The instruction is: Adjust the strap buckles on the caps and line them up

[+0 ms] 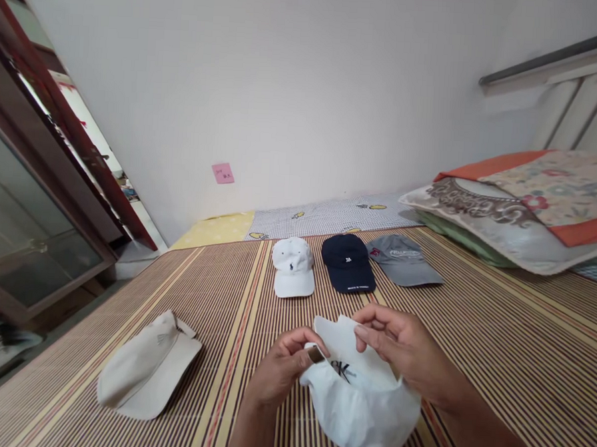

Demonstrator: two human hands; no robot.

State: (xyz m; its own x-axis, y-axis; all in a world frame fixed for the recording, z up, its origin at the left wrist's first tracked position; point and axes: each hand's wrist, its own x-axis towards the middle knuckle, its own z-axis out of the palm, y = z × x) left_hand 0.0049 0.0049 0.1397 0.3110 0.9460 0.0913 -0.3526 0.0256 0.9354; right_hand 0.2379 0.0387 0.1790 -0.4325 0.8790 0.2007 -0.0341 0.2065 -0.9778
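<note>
A white cap (363, 414) with dark lettering is between my hands, low in the view over the striped mat. My left hand (287, 363) pinches its back strap by a brownish metal buckle (315, 354). With thumb and fingers closed, my right hand (397, 345) grips the cap's other edge at the upper right. Past them a white cap with a small dark emblem (293, 266), a navy cap (349, 263) and a grey cap (406, 260) lie in a row. A beige cap (145, 369) rests flattened on its side at the left.
The striped bamboo mat (226, 353) covers the bed up to a chequered cloth (319, 212) along the wall. Pillows (508, 224) are piled at the right. A pink note (223, 173) is stuck on the wall. A glass-fronted cabinet (21, 256) stands at the left.
</note>
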